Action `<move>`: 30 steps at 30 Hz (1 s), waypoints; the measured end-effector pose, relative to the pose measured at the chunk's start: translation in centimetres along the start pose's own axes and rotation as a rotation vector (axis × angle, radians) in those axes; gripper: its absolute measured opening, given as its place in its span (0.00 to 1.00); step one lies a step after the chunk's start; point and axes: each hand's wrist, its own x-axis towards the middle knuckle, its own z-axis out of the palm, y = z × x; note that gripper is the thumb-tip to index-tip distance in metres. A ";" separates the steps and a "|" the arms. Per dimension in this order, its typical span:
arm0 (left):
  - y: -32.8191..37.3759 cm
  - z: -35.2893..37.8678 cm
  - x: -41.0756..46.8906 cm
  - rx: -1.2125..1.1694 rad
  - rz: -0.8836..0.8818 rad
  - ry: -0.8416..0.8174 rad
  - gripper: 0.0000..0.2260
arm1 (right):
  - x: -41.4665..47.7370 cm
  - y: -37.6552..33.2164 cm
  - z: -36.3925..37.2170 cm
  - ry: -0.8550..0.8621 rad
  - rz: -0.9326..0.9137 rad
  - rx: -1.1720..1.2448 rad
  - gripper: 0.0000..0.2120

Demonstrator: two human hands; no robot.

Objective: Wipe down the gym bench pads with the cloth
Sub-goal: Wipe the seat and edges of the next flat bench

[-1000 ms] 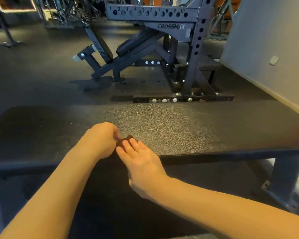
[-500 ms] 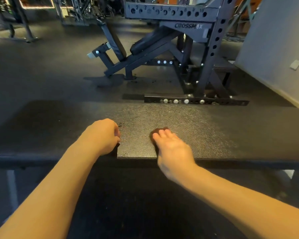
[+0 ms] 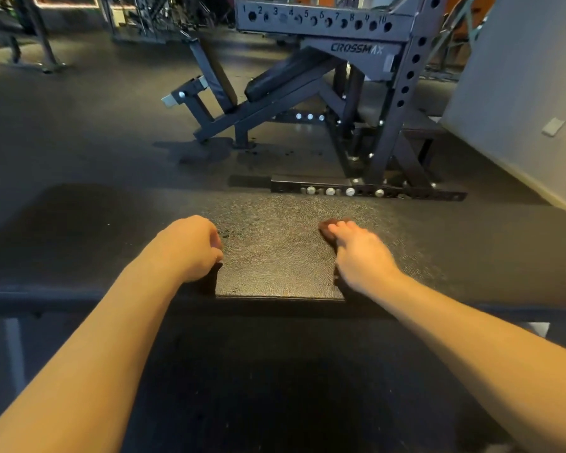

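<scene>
A wide black textured bench pad [image 3: 275,256] runs across the view in front of me. On it lies a small dark brown cloth [image 3: 326,225], mostly covered by my right hand [image 3: 360,259], whose straight fingers press it flat against the pad right of centre. Only the cloth's far edge shows past my fingertips. My left hand [image 3: 190,246] rests on the pad to the left, fingers curled into a fist with nothing in it, about a hand's width from the near edge.
Beyond the pad stands a black incline bench [image 3: 285,76] and a perforated rack upright [image 3: 402,93] marked CROSSMAX on the rubber floor. A grey wall [image 3: 520,76] rises at the right. The pad's metal frame leg [image 3: 13,351] shows at the lower left.
My right hand has slid the cloth to the right across the pad, away from my left hand. The left hand has let go of the cloth and stayed in place.
</scene>
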 end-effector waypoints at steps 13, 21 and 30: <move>-1.5 -1.1 0.4 -0.035 -0.057 0.027 0.05 | -2.1 -12.4 4.0 -0.127 -0.384 -0.077 0.23; -2.3 -1.5 -0.1 -0.035 -0.056 -0.004 0.02 | 4.9 -5.3 -0.6 -0.137 -0.049 -0.041 0.26; -2.0 -1.8 -0.4 0.068 -0.048 0.078 0.13 | -3.7 -9.2 1.3 -0.179 -0.401 0.015 0.22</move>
